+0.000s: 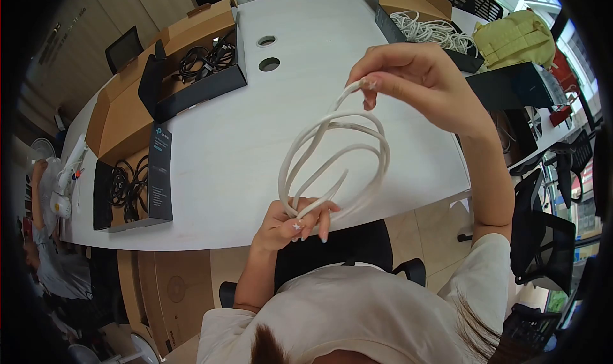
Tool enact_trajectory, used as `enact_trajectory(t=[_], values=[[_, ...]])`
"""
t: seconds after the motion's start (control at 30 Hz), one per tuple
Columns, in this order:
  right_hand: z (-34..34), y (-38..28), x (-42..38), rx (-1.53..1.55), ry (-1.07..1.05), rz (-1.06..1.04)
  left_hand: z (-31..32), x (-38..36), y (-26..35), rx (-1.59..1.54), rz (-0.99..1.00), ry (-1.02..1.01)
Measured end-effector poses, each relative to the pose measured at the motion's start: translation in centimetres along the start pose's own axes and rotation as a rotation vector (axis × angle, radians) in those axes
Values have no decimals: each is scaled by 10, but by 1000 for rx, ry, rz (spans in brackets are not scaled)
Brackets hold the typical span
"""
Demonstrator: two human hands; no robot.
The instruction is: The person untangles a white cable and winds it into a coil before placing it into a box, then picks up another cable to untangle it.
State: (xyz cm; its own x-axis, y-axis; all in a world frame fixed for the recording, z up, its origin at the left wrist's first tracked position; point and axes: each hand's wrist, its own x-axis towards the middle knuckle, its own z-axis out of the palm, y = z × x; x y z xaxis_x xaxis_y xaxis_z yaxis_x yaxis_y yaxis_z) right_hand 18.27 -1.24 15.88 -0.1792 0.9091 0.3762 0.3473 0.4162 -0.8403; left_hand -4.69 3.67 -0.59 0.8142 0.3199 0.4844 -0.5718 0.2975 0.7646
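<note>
A white cable [382,148] hangs in loose loops between my two hands, above the near part of the white table. My left hand [290,225] pinches the bottom of the loops close to the table's front edge. Higher up and to the right, my right hand [408,83] grips another stretch of the same cable between thumb and fingers. A loose length of it curves through the middle of the coil. Whether the cable carries a plug cannot be seen, as its ends are hidden or too small to make out.
On the white table [211,185] stand two open boxes of black cables, one at left [163,179] and one farther back [217,83]. An open box of white cables [434,32] sits at back right, beside a yellow-green bag [517,38]. Another person [57,255] is at far left.
</note>
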Motion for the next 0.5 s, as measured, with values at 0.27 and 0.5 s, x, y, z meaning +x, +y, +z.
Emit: enact_trajectory(t=[0.27, 0.5], values=[[-6, 21, -25, -93, 346, 39, -1, 4, 5, -218, 101, 102], [21, 56, -62, -138, 562, 151, -3, 11, 13, -622, 187, 11]])
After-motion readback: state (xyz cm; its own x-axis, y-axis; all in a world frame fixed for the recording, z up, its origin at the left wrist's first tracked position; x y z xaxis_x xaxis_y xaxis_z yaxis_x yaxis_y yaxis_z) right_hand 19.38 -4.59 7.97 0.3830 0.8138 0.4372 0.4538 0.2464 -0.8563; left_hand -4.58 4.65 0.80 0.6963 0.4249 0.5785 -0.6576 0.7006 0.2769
